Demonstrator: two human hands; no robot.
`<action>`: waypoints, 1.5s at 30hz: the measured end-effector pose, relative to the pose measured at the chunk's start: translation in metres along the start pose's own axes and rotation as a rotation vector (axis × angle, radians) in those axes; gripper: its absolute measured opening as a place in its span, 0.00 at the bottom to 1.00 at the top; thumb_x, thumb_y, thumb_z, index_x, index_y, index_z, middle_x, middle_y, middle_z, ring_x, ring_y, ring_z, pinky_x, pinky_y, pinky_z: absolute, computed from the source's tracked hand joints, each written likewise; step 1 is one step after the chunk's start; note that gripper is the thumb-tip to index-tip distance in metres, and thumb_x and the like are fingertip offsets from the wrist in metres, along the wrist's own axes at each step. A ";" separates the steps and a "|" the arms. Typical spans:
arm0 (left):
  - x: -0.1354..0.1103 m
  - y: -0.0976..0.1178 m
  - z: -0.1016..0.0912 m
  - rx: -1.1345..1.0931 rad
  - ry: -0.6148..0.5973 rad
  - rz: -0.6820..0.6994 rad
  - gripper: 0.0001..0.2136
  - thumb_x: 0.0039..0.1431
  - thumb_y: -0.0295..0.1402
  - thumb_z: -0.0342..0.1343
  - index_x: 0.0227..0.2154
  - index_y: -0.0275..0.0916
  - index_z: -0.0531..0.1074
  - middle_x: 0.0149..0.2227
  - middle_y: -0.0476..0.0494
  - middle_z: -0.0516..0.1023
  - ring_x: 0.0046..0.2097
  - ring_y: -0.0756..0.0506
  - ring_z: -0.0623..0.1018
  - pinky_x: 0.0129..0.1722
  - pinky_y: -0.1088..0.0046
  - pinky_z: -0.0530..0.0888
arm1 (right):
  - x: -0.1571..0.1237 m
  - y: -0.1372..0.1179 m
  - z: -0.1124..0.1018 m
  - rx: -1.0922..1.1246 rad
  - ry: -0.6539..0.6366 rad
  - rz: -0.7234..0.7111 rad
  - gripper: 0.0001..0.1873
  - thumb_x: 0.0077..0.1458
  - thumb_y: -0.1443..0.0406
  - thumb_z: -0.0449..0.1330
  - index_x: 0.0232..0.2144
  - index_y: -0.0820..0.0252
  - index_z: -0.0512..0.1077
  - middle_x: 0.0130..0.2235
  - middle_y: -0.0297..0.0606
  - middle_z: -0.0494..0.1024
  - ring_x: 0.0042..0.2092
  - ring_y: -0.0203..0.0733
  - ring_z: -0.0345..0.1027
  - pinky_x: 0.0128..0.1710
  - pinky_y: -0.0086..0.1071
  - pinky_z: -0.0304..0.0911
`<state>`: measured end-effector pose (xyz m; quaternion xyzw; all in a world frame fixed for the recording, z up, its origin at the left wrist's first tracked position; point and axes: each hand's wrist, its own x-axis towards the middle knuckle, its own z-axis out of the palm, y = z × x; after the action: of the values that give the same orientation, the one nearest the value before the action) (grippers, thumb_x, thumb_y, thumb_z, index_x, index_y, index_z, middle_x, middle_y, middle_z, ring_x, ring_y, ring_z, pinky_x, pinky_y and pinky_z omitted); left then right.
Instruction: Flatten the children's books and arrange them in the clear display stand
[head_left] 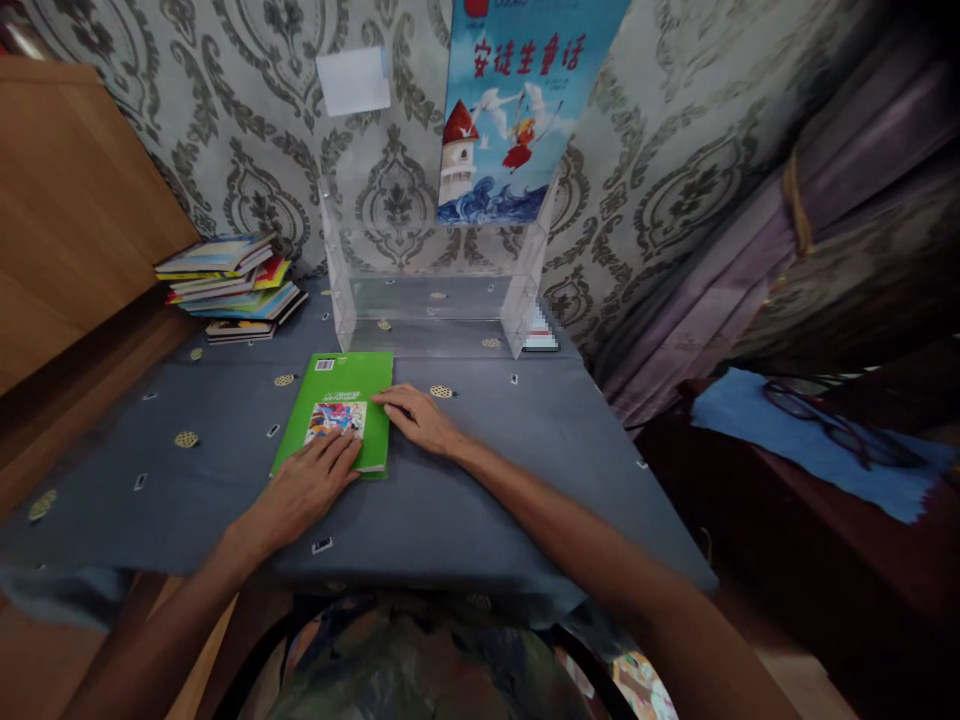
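A green book (340,372) lies on the table with its back cover up, showing a barcode and a colourful picture. My left hand (315,480) rests flat across the lower part of this book, its fingers stretched out over the picture. At the book's right edge is my right hand (420,418), with fingertips touching the cover and thumb a little apart from the fingers. Behind the book stands a clear acrylic rack (431,300) with stepped shelves.
A messy stack of books (232,285) sits at the back left beside a wooden cabinet (82,210). On the patterned wall hang a blue poster (495,120) and a white card (354,82). Right of the table (480,510), glasses (825,410) lie on a blue cloth (742,405).
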<state>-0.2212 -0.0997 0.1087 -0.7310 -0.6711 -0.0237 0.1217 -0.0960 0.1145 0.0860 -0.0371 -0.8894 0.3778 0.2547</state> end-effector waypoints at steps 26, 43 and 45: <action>0.010 -0.012 -0.034 -0.274 -0.123 -0.201 0.21 0.71 0.40 0.37 0.56 0.41 0.70 0.51 0.39 0.79 0.49 0.39 0.80 0.45 0.63 0.74 | -0.012 -0.027 0.000 0.449 0.052 0.130 0.23 0.67 0.53 0.49 0.45 0.61 0.77 0.41 0.43 0.83 0.49 0.45 0.75 0.52 0.41 0.67; 0.004 -0.013 -0.032 -0.309 -0.118 -0.133 0.20 0.70 0.34 0.39 0.60 0.43 0.65 0.59 0.42 0.73 0.58 0.42 0.75 0.55 0.60 0.73 | -0.017 -0.047 -0.007 0.450 0.082 0.076 0.29 0.66 0.47 0.47 0.43 0.60 0.78 0.37 0.41 0.83 0.46 0.45 0.76 0.50 0.40 0.67; 0.002 -0.012 -0.028 -0.273 -0.123 -0.121 0.20 0.70 0.33 0.39 0.62 0.43 0.63 0.60 0.41 0.72 0.59 0.42 0.74 0.55 0.60 0.73 | -0.021 -0.050 -0.009 0.401 0.079 0.051 0.28 0.67 0.48 0.46 0.43 0.60 0.78 0.36 0.41 0.83 0.47 0.44 0.75 0.50 0.39 0.66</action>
<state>-0.2291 -0.1030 0.1377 -0.6991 -0.7106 -0.0771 -0.0217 -0.0676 0.0791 0.1171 -0.0230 -0.7844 0.5519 0.2821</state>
